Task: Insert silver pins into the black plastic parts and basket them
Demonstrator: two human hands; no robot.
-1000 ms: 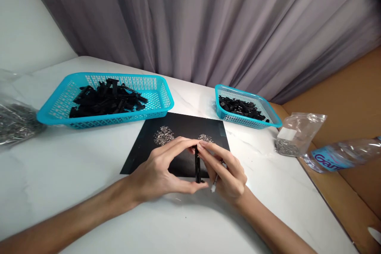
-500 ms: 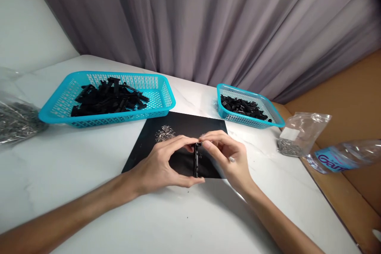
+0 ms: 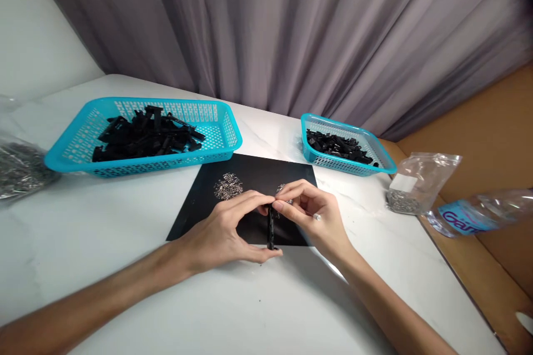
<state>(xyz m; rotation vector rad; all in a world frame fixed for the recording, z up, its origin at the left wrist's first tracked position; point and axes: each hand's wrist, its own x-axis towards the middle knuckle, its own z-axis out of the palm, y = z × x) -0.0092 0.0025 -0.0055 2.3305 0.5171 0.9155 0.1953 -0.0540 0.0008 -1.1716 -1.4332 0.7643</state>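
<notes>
My left hand grips a narrow black plastic part lengthwise, thumb at its near end and fingers at its far end. The part stands over the near edge of a black mat. At the far end, my right hand pinches thumb and forefinger together against the part; whatever lies between those fingertips is too small to make out. Beyond my left hand lies a pile of small metal pins. A smaller heap of metal pieces is partly hidden behind my right fingers.
A large blue basket of black plastic parts stands at the back left, a smaller blue basket of black pieces at the back right. Bags of metal pieces lie at far left and right. A plastic bottle lies beyond the right bag.
The view has shifted slightly. My right fingertips have moved closer onto the far end of the black part, now covering its top; my left hand keeps its hold.
</notes>
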